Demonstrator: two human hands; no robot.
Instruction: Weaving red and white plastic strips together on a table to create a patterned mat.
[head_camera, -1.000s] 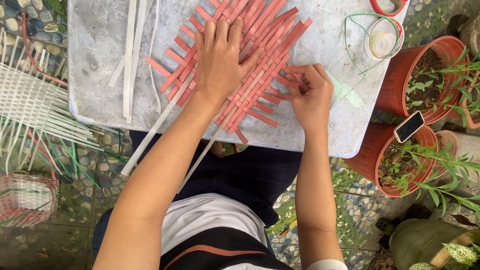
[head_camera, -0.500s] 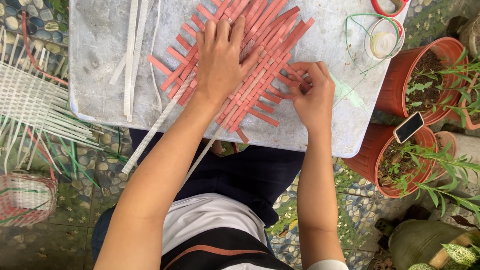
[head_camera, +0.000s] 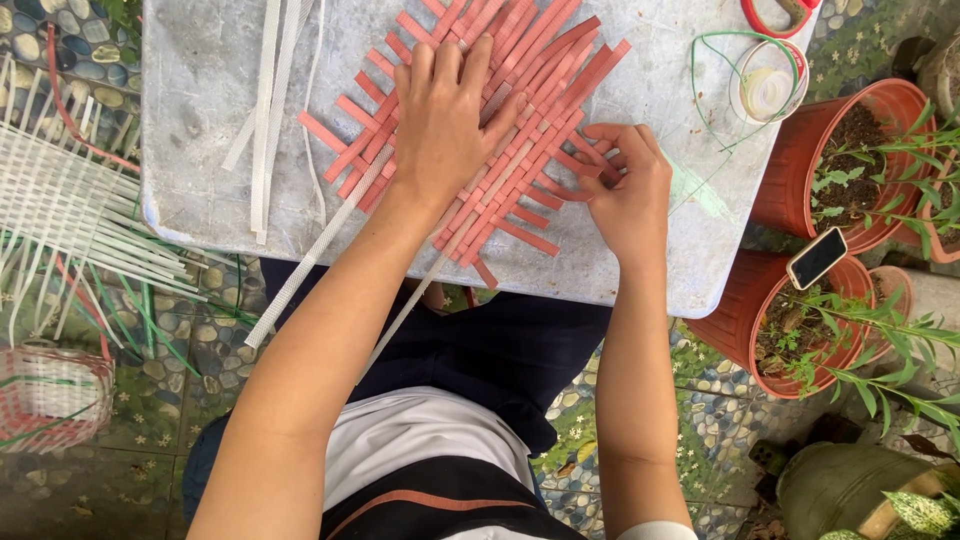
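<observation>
On the grey table lies your mat of woven red strips. Your left hand presses it flat, fingers spread; your right hand pinches a strip at its edge. A clear tape roll sits nearby.

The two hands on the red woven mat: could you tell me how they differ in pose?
The left hand lies flat, fingers spread, pressing the red woven mat; the right hand curls, fingertips pinching strips at the mat's right edge. The left sits mid-mat, the right at its side. Both are bare and touch the mat.
</observation>
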